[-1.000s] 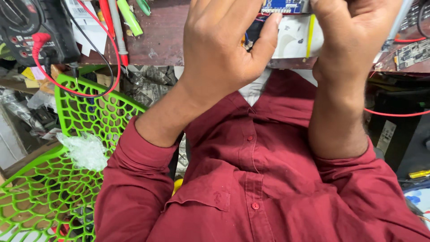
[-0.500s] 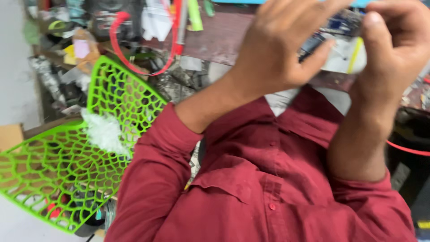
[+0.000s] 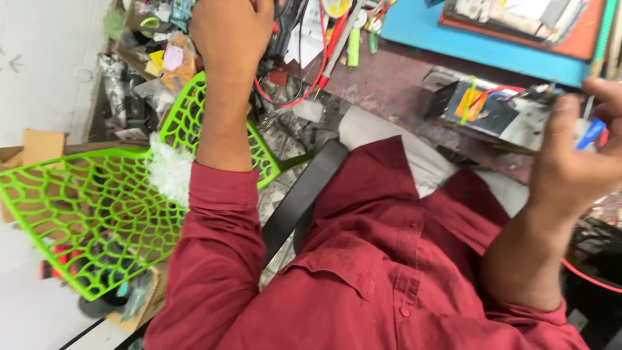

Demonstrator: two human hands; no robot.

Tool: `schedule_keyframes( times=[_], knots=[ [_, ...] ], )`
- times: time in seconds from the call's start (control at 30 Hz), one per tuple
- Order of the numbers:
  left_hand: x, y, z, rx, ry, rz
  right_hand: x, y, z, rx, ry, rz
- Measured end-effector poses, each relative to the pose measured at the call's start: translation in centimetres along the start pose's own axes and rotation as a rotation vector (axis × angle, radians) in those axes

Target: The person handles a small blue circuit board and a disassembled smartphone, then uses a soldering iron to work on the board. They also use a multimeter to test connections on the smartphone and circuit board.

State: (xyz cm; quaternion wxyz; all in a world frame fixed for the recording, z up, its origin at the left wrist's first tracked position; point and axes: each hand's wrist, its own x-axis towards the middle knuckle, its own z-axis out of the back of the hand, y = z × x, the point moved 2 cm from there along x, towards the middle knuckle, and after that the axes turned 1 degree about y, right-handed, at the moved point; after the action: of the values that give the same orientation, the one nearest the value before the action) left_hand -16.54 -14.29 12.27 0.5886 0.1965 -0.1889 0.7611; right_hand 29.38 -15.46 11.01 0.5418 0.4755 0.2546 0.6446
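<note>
Electronics are held at three o'clock in the view: a small module (image 3: 512,110), dark and white, with a blue patch, an orange patch and thin red wires, is gripped by the right hand (image 3: 573,162). The thumb is pressed along its near edge and the fingers are wrapped behind it, so the grip is narrow and closed on the module.

The left hand (image 3: 230,32) is raised at eleven o'clock over a clutter of tools and red leads (image 3: 304,91) on the bench (image 3: 389,84). Its back is turned to the camera and its fingers are cut off by the frame, so whether anything is held cannot be told.

The module is judged light and stiff, but fragile: thin wires and what may be exposed board parts are seen, though blur hides detail. It is best taken by its outer edges, as it is now, and not by the wires or the faces. A slip is unlikely with bare fingers on hard edges.

A green chair (image 3: 97,207) of open mesh is seen at eight o'clock, beside the red sleeve (image 3: 214,259).
</note>
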Motion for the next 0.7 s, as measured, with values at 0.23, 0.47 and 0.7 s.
schedule_keyframes(
  times=[0.23, 0.47, 0.7],
  knots=[
    [2.5, -1.5, -2.2, 0.088, 0.155, 0.16, -0.1, 3.0, 0.0, -0.313, -0.045, 0.349],
    [3.8, -1.9, -1.1, 0.022, 0.171, 0.493, -1.4, 8.9, -0.8, -0.45, -0.193, 0.554],
    [2.4, 0.5, 1.6, -0.374, 0.251, 0.174, -3.6, 13.8, -7.6, -0.13, 0.224, 0.793]
  ],
)
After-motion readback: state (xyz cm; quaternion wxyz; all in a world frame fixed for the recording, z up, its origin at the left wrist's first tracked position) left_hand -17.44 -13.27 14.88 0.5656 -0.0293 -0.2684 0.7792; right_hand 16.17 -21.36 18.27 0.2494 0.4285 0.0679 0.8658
